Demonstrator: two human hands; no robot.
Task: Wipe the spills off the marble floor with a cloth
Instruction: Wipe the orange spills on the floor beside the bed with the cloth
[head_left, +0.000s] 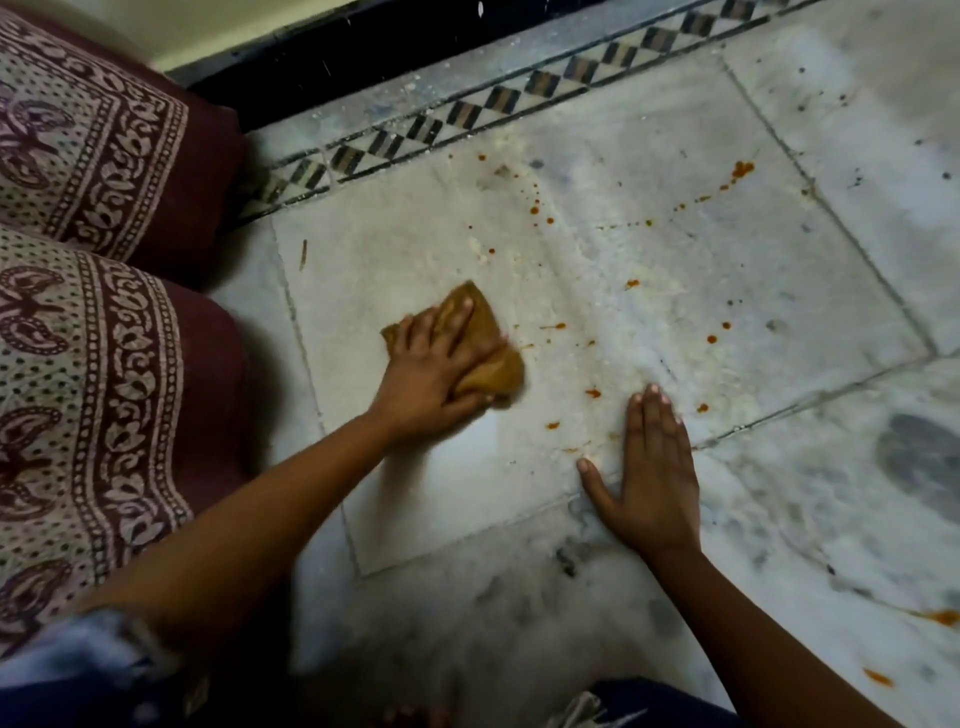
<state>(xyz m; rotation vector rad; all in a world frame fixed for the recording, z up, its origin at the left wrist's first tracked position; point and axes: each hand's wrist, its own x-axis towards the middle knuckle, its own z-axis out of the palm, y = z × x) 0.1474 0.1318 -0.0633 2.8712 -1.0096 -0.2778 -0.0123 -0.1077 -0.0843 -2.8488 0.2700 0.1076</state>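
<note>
On the pale marble floor (649, 322), near the left edge of the big tile: left hand (431, 374) pressed flat over a bunched brown cloth (491, 364), fingers spread and curled onto it, pinning it for rubbing. Slightly blurred, so probably mid-stroke. Just to its right, right hand (649, 467) planted palm-down, fingers straight and close together, thumb out, holding nothing; likely propping body weight while leaning in. Scattered orange spots (743, 169) beyond and between the hands, more at the lower right. Clean-looking patch below the cloth, most spots not yet reached. Patterned cushions (93, 156) at the left, against the dark skirting.
</note>
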